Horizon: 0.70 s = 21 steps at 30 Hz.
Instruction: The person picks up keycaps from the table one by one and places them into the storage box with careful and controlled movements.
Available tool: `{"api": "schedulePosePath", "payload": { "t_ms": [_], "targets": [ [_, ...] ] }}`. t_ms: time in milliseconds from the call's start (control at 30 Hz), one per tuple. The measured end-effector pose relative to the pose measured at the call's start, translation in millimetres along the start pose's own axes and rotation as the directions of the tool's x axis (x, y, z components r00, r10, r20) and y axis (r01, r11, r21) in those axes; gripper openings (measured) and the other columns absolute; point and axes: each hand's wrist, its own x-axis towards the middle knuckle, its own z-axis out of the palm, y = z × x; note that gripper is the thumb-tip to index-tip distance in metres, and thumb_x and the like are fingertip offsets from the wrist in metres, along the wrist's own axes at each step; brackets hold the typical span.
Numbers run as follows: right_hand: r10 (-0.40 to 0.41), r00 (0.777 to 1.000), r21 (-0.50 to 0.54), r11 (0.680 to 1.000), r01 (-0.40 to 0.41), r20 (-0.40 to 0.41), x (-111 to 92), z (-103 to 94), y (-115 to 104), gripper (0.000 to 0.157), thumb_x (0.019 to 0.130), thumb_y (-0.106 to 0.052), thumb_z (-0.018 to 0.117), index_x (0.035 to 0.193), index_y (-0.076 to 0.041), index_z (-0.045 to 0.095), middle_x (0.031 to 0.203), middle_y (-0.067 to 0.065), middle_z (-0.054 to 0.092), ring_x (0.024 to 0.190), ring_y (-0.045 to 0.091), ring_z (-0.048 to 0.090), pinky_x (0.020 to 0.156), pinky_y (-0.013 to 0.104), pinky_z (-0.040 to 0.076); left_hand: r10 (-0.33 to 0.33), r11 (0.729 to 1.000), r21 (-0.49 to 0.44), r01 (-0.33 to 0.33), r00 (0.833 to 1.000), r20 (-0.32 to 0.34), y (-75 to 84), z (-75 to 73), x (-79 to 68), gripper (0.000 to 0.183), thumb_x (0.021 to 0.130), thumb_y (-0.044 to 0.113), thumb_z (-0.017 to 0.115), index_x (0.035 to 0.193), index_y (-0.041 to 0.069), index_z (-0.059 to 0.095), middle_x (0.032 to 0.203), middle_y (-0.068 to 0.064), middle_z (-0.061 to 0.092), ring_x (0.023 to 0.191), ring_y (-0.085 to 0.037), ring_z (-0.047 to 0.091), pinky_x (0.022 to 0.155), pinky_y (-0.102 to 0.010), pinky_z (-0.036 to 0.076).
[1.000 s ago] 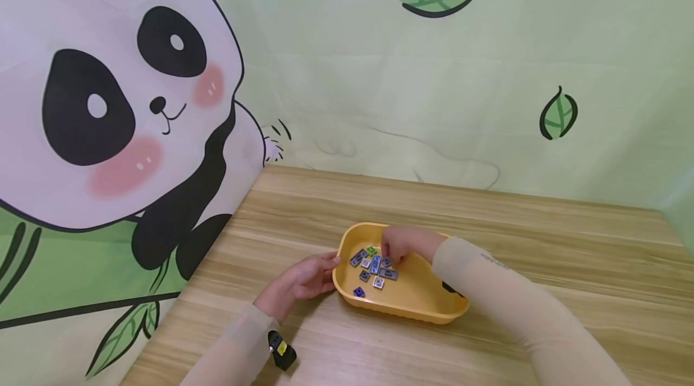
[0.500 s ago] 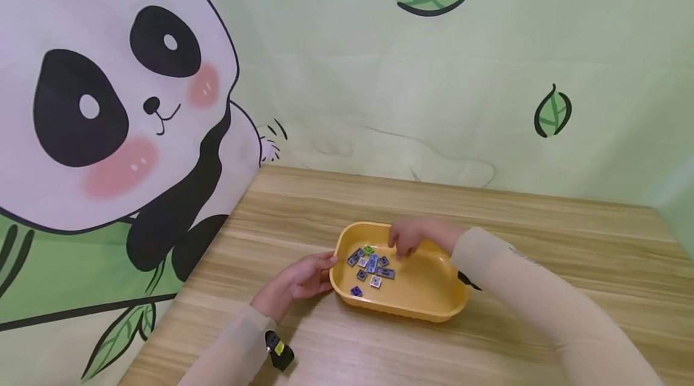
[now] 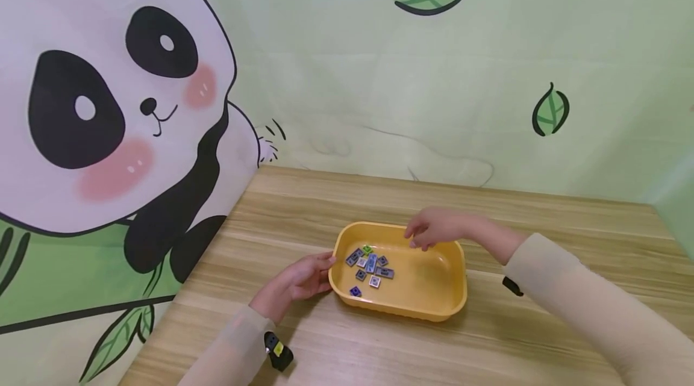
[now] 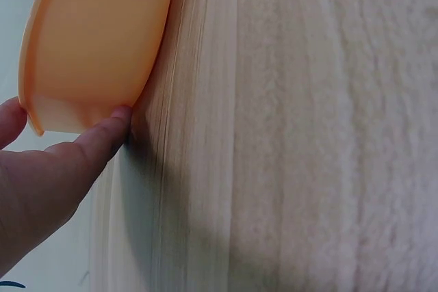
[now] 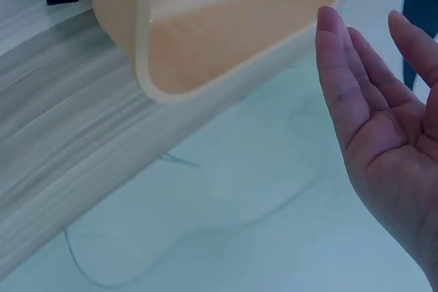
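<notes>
Wood-grain table [image 3: 542,217] bears a smooth yellow rounded tray [image 3: 434,308]; left hand [image 3: 295,282] touches its end, right hand [image 3: 436,228] grip spread.

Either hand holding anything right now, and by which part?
The right hand is open and holds nothing. The left hand only touches the yellow tray at its left end wall, fingertips against it.

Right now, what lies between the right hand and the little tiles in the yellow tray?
Only bare tray floor: in the head view the right hand hangs over the yellow tray, the tiles apart at its left.
</notes>
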Motion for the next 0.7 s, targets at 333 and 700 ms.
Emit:
{"api": "schedulePosePath", "payload": {
  "t_ms": [333,700],
  "targets": [
    [-0.072,0.989,0.140,0.986,0.090,-0.130,-36.7,-4.9,1.9,0.039,0.102,-0.016,0.059,0.128,0.013,0.062,0.117,0.027,0.072,0.097,0.025,0.074,0.088,0.039,0.062,0.008,1.000,-0.004,-0.008,1.000,-0.003,-0.6,-0.4,-0.1,0.060,0.110,0.018,0.034,0.161,-0.007,0.013,0.162,-0.030,0.033,0.125,-0.018,0.054,0.125,-0.049,0.033],
    [0.022,0.928,0.256,0.964,0.079,-0.371,-70.3,-6.1,20.8,0.036,0.105,-0.016,0.056,0.131,0.009,0.061,0.118,0.024,0.071,0.094,0.012,0.068,0.086,0.031,0.061,0.013,1.000,-0.001,-0.013,1.000,0.006,0.2,0.1,0.2,0.060,0.110,0.017,0.033,0.161,-0.007,0.012,0.162,-0.031,0.031,0.131,-0.022,0.051,0.126,-0.050,0.031]
  ]
}}
